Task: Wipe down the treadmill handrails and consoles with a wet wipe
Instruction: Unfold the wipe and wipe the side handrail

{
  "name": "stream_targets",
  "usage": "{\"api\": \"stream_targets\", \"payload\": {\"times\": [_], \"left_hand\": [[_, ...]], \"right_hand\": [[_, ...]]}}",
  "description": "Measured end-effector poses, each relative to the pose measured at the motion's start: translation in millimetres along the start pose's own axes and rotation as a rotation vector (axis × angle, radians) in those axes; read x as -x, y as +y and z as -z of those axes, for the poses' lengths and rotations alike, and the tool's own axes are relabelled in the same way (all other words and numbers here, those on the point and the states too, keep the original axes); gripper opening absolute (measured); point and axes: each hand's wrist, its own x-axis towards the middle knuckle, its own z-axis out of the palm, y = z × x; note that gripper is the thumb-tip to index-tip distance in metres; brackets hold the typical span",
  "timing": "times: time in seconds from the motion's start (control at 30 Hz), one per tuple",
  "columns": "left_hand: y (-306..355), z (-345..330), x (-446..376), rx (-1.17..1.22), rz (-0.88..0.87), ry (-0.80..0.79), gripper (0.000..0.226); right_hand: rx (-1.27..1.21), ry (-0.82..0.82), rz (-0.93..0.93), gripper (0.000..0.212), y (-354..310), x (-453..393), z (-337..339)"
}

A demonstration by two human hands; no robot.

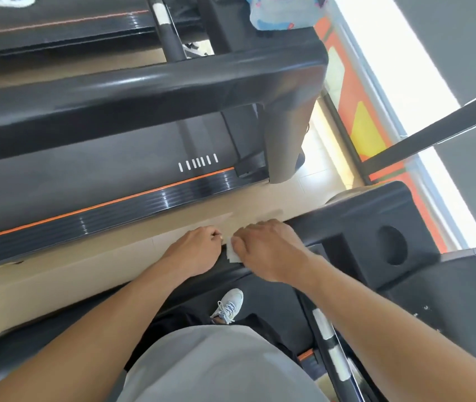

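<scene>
I stand on a black treadmill, looking down at its left handrail (312, 224), which runs toward the console (381, 245). My right hand (268, 250) curls over the rail and presses a white wet wipe (233, 254) against it; only a corner of the wipe shows under the thumb. My left hand (196, 250) grips the same rail just to the left, fingertips almost touching the right hand. The rail under both hands is hidden.
A second treadmill lies alongside, with its thick black handrail (150, 91) and orange-striped deck edge (109, 210). A strip of tan floor (57, 274) separates the machines. A wipes packet (283, 13) sits on the neighbouring console. My white shoe (229, 306) rests on the belt.
</scene>
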Motion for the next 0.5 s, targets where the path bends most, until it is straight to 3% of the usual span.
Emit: {"api": "stream_targets", "payload": {"times": [0.07, 0.13, 0.5], "left_hand": [[7, 1, -1, -0.037, -0.028, 0.067, 0.035], [21, -1, -3, -0.026, -0.077, 0.091, 0.033], [163, -45, -20, -0.266, -0.578, 0.132, 0.047]], "right_hand": [[-0.136, 0.273, -0.022, 0.044, -5, 17, -23], [-0.192, 0.392, -0.059, 0.047, 8, 33, -40], [-0.338, 0.449, -0.629, 0.059, 154, 83, -67]]}}
